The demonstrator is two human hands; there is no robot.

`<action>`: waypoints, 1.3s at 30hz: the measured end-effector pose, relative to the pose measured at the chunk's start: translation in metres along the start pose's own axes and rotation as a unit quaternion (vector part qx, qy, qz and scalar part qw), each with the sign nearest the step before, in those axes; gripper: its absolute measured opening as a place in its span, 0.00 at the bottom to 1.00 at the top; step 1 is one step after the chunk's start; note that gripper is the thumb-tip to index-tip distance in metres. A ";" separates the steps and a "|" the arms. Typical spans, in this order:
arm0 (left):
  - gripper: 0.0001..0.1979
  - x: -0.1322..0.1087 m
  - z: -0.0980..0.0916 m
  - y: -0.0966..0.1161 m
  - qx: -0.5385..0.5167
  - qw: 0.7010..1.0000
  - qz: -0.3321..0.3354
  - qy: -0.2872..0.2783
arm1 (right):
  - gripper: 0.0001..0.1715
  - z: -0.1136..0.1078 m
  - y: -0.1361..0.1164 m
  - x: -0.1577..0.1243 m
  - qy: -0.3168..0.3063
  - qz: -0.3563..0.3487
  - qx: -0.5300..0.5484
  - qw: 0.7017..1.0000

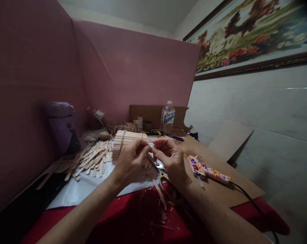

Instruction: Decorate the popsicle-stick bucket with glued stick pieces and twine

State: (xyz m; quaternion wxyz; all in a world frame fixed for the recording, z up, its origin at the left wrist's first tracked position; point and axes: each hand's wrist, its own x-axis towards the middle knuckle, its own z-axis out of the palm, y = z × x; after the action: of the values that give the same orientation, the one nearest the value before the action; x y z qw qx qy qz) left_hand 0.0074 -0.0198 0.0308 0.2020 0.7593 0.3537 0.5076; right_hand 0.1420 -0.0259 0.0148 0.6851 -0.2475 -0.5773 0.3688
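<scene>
In the middle of the head view my left hand (pixel 133 161) is closed in a pinch, thumb against fingertips. My right hand (pixel 172 161) faces it, also pinching, and the two sets of fingertips almost meet. Whatever lies between them is too small to make out. Behind my left hand is a box-like piece built of wooden craft sticks (pixel 129 136), with a band of twine round it. Gold-handled scissors (pixel 161 176) lie beneath my hands, partly covered by the right one. Cut stick pieces (pixel 159 195) and thin fibres are scattered below.
Loose craft sticks (pixel 96 161) are heaped at left on a white sheet (pixel 84 188). A flower-patterned glue gun (pixel 208 171) with a black cord lies right, on brown board (pixel 234 193). Behind stand a plastic bottle (pixel 168 117), a twine ball (pixel 130 127) and a purple container (pixel 63 128).
</scene>
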 end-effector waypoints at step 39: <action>0.11 0.029 -0.095 -0.012 -0.247 0.952 -0.180 0.008 | 0.26 -0.184 -0.038 -0.021 -0.177 0.161 -0.629 0.740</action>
State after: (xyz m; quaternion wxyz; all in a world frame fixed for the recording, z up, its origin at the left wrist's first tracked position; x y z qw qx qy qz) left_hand -0.0769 0.0053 0.0795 0.4682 0.6054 0.3494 0.5406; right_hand 0.3280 -0.0500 -0.0080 0.1900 -0.6419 -0.7401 0.0643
